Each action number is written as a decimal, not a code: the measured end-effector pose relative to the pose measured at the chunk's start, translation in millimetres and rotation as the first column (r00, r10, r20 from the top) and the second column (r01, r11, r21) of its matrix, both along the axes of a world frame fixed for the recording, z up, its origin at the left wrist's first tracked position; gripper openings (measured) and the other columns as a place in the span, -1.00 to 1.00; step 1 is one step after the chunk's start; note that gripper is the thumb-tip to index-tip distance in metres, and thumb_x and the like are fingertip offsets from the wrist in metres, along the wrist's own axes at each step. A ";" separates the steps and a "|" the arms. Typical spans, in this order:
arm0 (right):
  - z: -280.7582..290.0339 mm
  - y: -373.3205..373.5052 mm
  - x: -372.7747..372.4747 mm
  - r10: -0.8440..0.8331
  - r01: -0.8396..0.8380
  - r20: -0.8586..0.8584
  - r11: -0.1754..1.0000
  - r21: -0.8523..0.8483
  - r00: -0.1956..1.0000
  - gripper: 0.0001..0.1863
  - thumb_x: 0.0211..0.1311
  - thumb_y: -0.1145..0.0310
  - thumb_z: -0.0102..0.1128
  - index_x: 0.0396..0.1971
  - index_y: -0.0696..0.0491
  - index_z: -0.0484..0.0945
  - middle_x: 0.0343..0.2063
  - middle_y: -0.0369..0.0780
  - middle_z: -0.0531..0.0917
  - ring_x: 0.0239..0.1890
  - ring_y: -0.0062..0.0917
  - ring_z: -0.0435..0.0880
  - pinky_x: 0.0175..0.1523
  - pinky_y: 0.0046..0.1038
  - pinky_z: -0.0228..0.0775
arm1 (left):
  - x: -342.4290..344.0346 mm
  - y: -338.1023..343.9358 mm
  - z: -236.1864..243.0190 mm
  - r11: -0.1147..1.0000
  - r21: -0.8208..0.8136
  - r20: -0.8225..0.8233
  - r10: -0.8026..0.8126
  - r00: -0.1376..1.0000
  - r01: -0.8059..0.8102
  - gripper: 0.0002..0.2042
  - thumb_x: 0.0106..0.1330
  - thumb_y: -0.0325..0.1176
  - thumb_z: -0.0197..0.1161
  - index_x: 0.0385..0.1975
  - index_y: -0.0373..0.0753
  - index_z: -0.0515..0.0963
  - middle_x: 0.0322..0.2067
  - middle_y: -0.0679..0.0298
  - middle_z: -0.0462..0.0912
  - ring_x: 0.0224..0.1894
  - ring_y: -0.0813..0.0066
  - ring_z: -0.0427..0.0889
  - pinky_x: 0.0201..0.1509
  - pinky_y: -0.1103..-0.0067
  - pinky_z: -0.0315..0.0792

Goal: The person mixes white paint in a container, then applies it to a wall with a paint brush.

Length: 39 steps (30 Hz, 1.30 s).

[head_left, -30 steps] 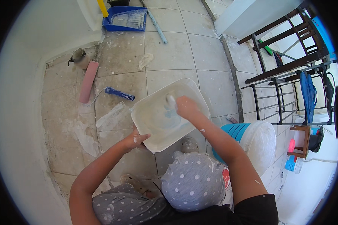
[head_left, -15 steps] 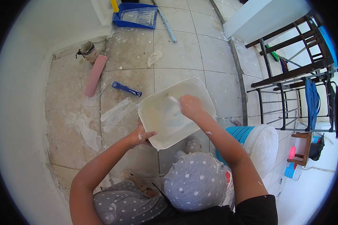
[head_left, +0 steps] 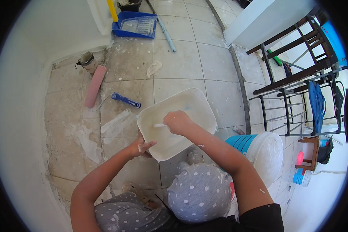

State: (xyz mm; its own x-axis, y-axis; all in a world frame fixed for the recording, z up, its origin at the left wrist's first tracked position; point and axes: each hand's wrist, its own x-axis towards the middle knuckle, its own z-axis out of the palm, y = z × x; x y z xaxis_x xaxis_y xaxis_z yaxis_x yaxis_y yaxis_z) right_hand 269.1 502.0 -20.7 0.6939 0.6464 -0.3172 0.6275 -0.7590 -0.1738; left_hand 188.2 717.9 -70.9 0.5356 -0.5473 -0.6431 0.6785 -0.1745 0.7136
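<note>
A white plastic tub (head_left: 205, 101) with pale, creamy residue over its inside is tilted above my knees. My left hand (head_left: 142, 148) grips its near left rim, with the thumb over the edge and the fingers partly hidden behind the wall. Inside the tub, my right hand (head_left: 178, 122) is closed around a short white tool (head_left: 159, 125). Its end points left toward the tub wall; the tool's exact kind is unclear. White smears mark my right forearm.
On the tiles at left lie a pink paint roller (head_left: 95, 86) with a blue handle (head_left: 126, 100) and a tumbler (head_left: 87, 62). Farther off is a blue dustpan (head_left: 134, 25) beside a pole (head_left: 166, 34). A blue-and-white bucket (head_left: 265, 154) stands at my right, near metal-legged stools (head_left: 286, 110).
My right hand has moved left and nearer inside the tub, carrying the white tool along. My left hand keeps its grip on the rim. The view has shifted slightly.
</note>
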 end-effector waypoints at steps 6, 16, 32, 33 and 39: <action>-22.2 16.7 -17.6 -0.056 0.045 0.095 0.992 0.119 0.994 -0.90 -0.06 0.52 0.18 -0.53 0.10 0.67 -0.51 -0.07 0.67 -0.40 -0.21 0.71 -0.32 -0.27 0.56 | 2.1 -6.9 6.2 0.998 0.055 0.040 0.004 0.999 -0.006 -0.08 0.29 -0.01 0.20 0.36 -0.06 -0.42 0.18 -0.12 0.29 -0.03 -0.05 0.60 -0.17 0.23 0.64; 11.5 9.0 -3.5 0.037 -0.033 -0.153 0.999 0.024 0.988 -0.87 -0.15 0.50 0.27 -0.49 0.10 0.68 -0.47 -0.07 0.68 -0.33 -0.22 0.72 -0.28 -0.28 0.57 | 0.8 -4.3 6.0 0.994 0.113 0.052 -0.011 0.999 0.005 -0.05 0.26 0.02 0.24 0.36 -0.07 -0.39 0.19 -0.09 0.29 -0.06 -0.03 0.61 -0.22 0.26 0.65; -15.5 -44.7 -17.9 -0.443 0.443 -0.066 0.896 -0.018 0.894 -0.85 -0.05 0.47 0.20 -0.44 0.13 0.66 -0.37 -0.03 0.68 -0.24 -0.18 0.69 -0.14 -0.26 0.56 | 1.8 -5.2 8.2 0.996 0.086 0.073 0.002 0.997 -0.008 0.00 0.20 0.05 0.27 0.37 -0.13 -0.38 0.21 -0.12 0.25 0.04 -0.07 0.54 -0.26 0.26 0.66; -20.3 -46.2 -26.6 -0.348 0.345 -0.156 0.938 -0.046 0.924 -0.86 -0.05 0.40 0.22 -0.46 0.10 0.66 -0.39 -0.02 0.67 -0.27 -0.16 0.69 -0.15 -0.24 0.55 | 3.1 -5.0 7.2 0.997 0.080 0.044 -0.005 0.999 0.001 -0.01 0.21 -0.01 0.27 0.37 -0.09 -0.41 0.25 -0.11 0.19 0.12 -0.09 0.46 -0.24 0.19 0.65; 21.5 -60.2 -13.6 -0.241 0.217 -0.087 0.950 -0.223 0.967 -0.86 -0.07 0.35 0.25 -0.48 0.05 0.67 -0.42 -0.05 0.68 -0.30 -0.18 0.69 -0.17 -0.24 0.55 | -3.4 1.2 5.3 0.993 0.113 0.072 0.023 0.997 -0.031 -0.04 0.23 0.03 0.25 0.36 -0.12 -0.37 0.21 -0.13 0.26 0.00 -0.09 0.57 -0.19 0.22 0.65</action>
